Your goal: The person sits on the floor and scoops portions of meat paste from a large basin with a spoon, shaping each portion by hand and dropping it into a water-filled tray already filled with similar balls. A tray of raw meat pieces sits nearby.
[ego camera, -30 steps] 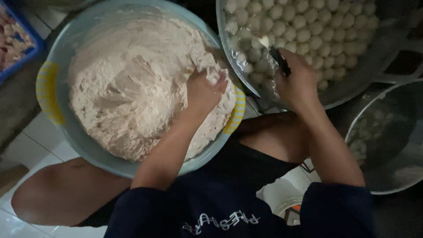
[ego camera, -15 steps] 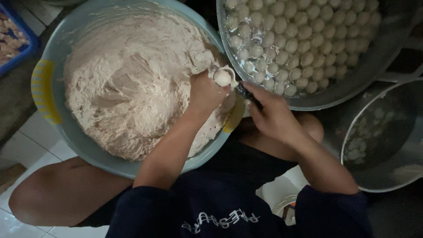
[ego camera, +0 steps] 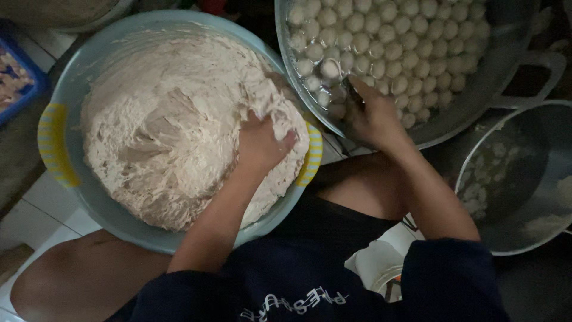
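Note:
A pale blue plastic tub (ego camera: 89,197) with yellow-striped handles holds a big mound of sticky beige paste (ego camera: 161,125). My left hand (ego camera: 259,143) is sunk into the paste at the tub's right side, fingers closed around a handful. My right hand (ego camera: 369,116) reaches over the rim of a large metal pot (ego camera: 476,95) filled with water and many small pale balls (ego camera: 405,42). It grips a dark-handled spoon (ego camera: 351,89), whose bowl dips among the balls at the pot's near left edge.
A second metal pot (ego camera: 524,179) with some white lumps stands at the right. A blue crate (ego camera: 18,83) sits at the far left. White tiled floor shows at the lower left, and my knees are under the tub.
My right hand moved from my left hand at the tub back to the pot of balls with the spoon. My left hand pushed down into the paste again.

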Action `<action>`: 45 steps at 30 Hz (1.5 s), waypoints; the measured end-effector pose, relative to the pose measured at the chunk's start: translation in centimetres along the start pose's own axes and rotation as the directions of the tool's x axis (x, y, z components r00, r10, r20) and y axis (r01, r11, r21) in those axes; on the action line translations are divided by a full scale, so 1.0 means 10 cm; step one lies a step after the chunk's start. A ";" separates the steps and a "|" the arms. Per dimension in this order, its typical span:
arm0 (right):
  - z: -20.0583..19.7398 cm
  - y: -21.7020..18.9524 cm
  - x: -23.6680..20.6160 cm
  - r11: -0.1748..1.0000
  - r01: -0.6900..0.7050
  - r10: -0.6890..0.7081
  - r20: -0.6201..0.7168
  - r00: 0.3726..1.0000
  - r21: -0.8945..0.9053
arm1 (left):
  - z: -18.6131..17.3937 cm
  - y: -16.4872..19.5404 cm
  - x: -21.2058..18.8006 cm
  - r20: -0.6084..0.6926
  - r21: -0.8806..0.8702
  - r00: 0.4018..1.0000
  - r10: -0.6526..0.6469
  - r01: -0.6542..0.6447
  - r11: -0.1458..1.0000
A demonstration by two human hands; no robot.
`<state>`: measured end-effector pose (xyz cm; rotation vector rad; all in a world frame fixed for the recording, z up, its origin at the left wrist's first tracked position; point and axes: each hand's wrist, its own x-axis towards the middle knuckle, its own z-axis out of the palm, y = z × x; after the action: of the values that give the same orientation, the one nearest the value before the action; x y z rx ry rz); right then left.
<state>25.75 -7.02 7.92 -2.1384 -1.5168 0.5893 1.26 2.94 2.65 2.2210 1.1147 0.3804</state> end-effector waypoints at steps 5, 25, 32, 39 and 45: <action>-0.02 0.02 0.07 0.991 -0.129 0.129 0.020 0.991 0.020 | 0.12 -0.05 0.06 -0.165 -0.193 0.985 0.058 -0.090 0.977; -0.16 -0.80 -0.40 0.827 -0.326 0.074 0.487 0.871 0.458 | 0.08 0.21 0.17 0.019 -0.162 0.982 -0.188 0.188 0.969; -0.13 -0.30 -0.25 0.827 -0.443 0.315 0.368 0.875 0.346 | -0.03 0.34 0.04 -0.161 0.071 0.974 -0.160 0.173 0.982; -0.13 0.01 -0.10 0.990 0.060 -0.071 -0.082 0.994 -0.129 | 0.13 0.10 0.05 -0.253 -0.273 0.967 0.025 -0.096 0.957; -0.18 -0.52 -0.47 0.887 -0.316 0.189 0.358 0.914 0.338 | 0.25 0.09 0.02 -0.195 -0.354 0.981 0.005 -0.076 0.932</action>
<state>21.41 -10.11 12.78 -2.0017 -1.1366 1.2696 3.20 1.69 1.27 1.9125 1.0018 0.7671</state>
